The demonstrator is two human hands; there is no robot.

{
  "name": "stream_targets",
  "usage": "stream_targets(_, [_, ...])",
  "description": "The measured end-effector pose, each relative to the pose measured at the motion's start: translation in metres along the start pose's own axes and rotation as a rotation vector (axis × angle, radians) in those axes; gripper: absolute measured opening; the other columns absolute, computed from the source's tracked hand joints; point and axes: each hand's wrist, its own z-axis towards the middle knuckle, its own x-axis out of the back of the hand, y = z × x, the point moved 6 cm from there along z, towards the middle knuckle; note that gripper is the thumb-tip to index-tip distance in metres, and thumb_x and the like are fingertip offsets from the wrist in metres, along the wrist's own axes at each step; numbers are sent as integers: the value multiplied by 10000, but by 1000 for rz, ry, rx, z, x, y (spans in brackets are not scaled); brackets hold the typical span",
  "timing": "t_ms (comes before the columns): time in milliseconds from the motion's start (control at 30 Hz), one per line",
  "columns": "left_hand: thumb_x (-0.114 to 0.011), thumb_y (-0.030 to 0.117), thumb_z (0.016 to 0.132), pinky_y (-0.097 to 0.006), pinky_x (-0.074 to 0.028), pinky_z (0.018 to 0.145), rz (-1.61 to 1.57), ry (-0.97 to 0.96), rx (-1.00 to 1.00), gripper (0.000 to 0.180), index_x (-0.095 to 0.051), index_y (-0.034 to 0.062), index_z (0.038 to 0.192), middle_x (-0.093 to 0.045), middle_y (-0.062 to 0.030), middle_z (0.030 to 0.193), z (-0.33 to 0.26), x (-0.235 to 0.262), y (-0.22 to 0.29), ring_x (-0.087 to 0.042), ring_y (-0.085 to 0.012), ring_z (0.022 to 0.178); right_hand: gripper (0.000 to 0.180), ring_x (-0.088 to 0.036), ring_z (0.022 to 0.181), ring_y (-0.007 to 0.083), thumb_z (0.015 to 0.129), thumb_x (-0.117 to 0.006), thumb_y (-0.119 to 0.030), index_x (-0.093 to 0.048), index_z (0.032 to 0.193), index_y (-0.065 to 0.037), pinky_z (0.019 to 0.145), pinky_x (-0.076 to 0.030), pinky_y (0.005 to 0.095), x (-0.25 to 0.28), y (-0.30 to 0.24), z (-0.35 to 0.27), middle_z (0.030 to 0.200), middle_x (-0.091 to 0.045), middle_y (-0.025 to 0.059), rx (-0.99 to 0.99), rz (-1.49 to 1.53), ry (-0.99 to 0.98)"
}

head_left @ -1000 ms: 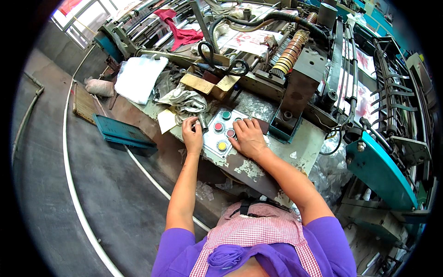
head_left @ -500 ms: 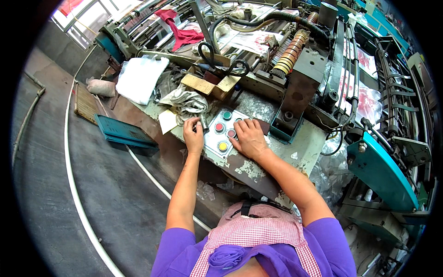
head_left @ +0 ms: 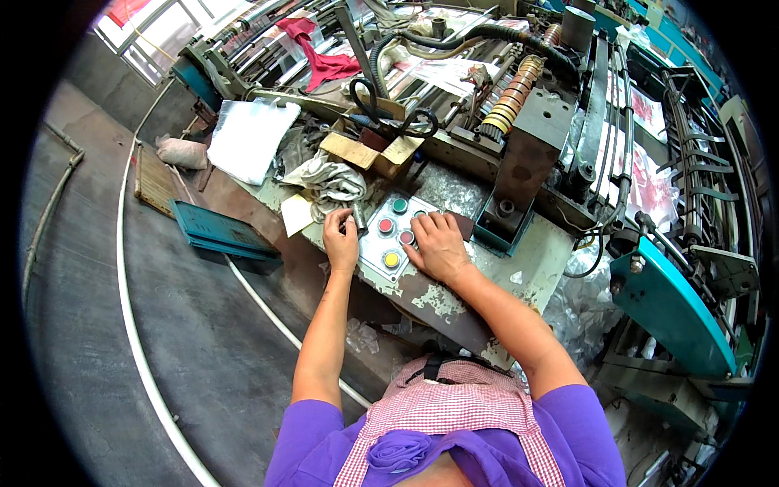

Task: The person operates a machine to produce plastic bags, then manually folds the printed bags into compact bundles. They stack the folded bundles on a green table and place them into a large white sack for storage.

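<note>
Here we press rigid round push-buttons [head_left: 392, 241] squarely on their caps on the grey metal control panel [head_left: 388, 261]: right hand [head_left: 438, 246] spread flat, fingers released; left hand [head_left: 341, 242] pinching a small metal switch [head_left: 358, 217].

Button panel [head_left: 393, 235] between hands; crumpled rag [head_left: 329, 180] behind left hand [head_left: 341, 242].

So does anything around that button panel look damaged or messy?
Yes. The paint on the machine top below the button panel is badly chipped and flaking, and a crumpled rag lies heaped just above the left hand.
</note>
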Motion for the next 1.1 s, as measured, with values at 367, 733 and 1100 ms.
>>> stream_targets(367, [-549,54,846,-301,-461,856,20,46,31,163,-649,1,963,-660,-110,1030,-1,1,-9,-617,-211,964,425,-505,1008,282,770,-630,-315,-561,1050,-3,869,-383,392,1,0,1,1050,-555,124,5,-3,-19])
stream_targets(733, [-548,47,849,-293,-459,866,8,37,32,166,-647,-3,972,-656,-113,1054,-2,0,-11,-615,-206,977,448,-496,994,273,762,-632,-326,-579,1062,2,880,-375,402,0,-1,0,1003,-546,111,13,-9,2])
stream_targets(1100, [-537,36,852,-300,-455,871,9,27,18,157,-640,-1,965,-652,-114,1060,-2,0,-11,-612,-213,988,446,-498,1012,275,766,-628,-323,-575,1068,1,885,-374,407,-1,-1,0,1046,-551,116,10,-9,13])
